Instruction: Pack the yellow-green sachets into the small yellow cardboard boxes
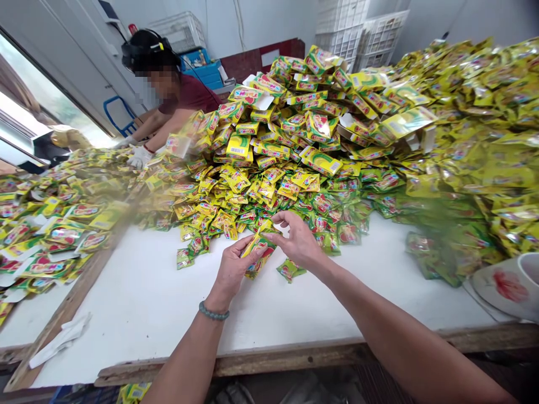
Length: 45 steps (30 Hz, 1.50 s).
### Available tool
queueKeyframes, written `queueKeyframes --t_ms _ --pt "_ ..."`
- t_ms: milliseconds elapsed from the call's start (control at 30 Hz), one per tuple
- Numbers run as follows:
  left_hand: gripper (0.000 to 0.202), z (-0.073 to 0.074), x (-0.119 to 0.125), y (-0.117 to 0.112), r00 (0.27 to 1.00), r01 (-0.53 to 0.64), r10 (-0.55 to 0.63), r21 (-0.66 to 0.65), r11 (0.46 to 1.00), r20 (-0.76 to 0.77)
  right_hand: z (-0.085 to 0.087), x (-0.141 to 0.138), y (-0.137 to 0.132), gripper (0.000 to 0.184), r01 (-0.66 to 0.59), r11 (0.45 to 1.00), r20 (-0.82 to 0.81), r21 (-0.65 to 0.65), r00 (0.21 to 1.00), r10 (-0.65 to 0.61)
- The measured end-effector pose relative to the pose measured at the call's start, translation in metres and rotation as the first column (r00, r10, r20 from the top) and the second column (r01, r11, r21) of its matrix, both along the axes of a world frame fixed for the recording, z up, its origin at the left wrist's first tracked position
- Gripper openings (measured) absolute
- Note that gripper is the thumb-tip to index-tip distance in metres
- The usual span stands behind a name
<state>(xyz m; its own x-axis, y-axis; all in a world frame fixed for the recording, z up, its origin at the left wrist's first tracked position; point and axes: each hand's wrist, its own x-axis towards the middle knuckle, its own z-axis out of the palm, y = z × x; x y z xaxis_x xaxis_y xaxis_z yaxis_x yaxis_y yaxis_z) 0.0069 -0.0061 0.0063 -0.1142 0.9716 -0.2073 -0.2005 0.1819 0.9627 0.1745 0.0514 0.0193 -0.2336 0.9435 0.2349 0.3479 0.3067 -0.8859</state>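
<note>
My left hand (234,267) grips a small printed carton (261,255), yellow, green and red, held tilted above the white tabletop. At its upper end, my right hand (298,240) has its fingers curled in with the thumb against the carton's edge. A bit of yellow (266,225) shows by those fingertips; whether it is a flap or a sachet I cannot tell. Just below the right hand lies a green sachet (289,270). Behind both hands spreads a heap of small yellow and green sachets (236,178).
Printed cartons (316,126) are piled above the sachets. A larger sachet heap (484,112) rises on the right, near a flowered white container (511,286). Left, a wooden strip (80,292) borders flattened-looking cartons (50,264). A co-worker's gloved hand (138,157) reaches into the pile.
</note>
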Motion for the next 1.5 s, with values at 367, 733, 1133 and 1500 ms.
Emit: queueKeyframes --t_ms 367,733,1133,1500 --pt "0.049 -0.001 0.002 0.0 0.998 -0.04 0.041 -0.025 0.999 0.051 -0.007 -0.005 -0.005 0.019 -0.028 0.944 0.156 0.33 0.987 -0.025" --pt "0.049 -0.003 0.002 0.001 0.998 -0.06 0.06 -0.005 0.998 0.029 -0.009 -0.006 -0.005 0.014 0.027 0.957 0.157 0.29 0.985 -0.076" --pt "0.054 -0.008 -0.001 -0.001 1.0 -0.008 0.008 0.012 1.0 0.019 0.004 0.002 0.004 0.029 -0.164 0.986 0.045 -0.031 0.985 0.165" --pt "0.05 -0.004 0.003 0.0 0.994 -0.022 0.022 -0.005 1.0 0.108 0.002 0.0 0.0 0.007 -0.186 0.98 0.013 0.071 0.983 0.185"
